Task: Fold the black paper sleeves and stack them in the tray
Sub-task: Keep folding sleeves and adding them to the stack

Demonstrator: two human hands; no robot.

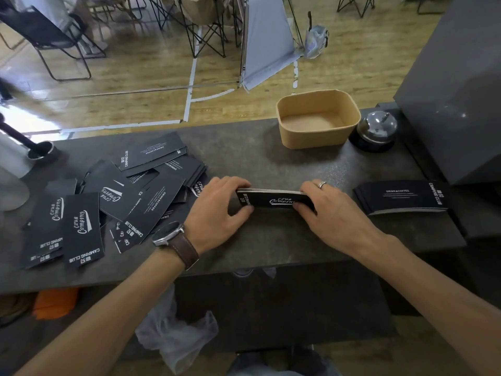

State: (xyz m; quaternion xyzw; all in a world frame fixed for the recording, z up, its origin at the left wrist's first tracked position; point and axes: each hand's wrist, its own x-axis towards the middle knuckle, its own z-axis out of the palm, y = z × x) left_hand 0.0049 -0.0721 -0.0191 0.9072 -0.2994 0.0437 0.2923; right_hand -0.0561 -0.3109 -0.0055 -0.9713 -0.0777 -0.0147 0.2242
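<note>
Gripping one small bundle of sleeves [273, 200] at mid-table, left hand [220, 213] and right hand [332, 213] clamp its two ends. One tan tray [315, 142] sits beyond; one neat stack [401, 198] right, one loose pile [108, 202] left.

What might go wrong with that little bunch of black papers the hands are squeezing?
The bundle of sleeves stands on its edge, pinched only at its ends by the left hand and right hand. If either grip loosens, the sleeves may fan out or tip over. The tray sits further back, so the bundle has to be carried there, and some could slip out on the way. The loose pile lies close to the left wrist and could get nudged.
</note>
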